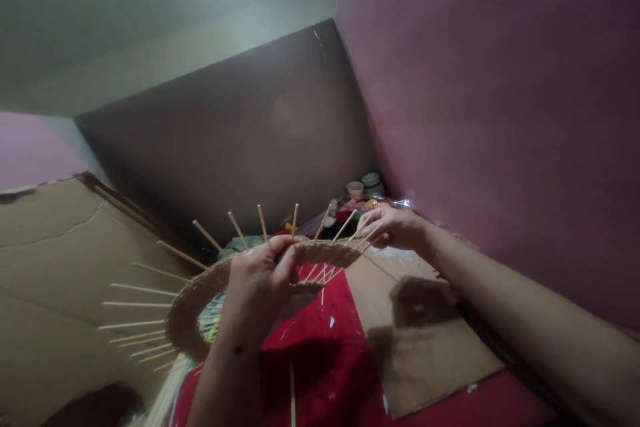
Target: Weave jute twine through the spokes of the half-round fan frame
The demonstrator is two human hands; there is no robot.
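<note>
A curved band of woven tan fibre [187, 310] is held up in front of me, with several thin wooden sticks [183, 255] pointing outward from its edge. My left hand [265, 273] is closed around the middle of the band, thumb on the near side. At the band's right end, my right hand [390, 227] has its fingers pinched together among the stick tips. What lies between those fingertips is hidden. A thin loose strand [380, 263] trails from the band's right end, below the right hand.
Below lies a red surface [325, 347] with a flat sheet of brown cardboard [425, 360] on it. More pale sticks [167, 390] are bundled at lower left. A large cardboard panel [50, 293] stands at left. Beyond the hands are a cup [355, 189] and a jar [371, 183].
</note>
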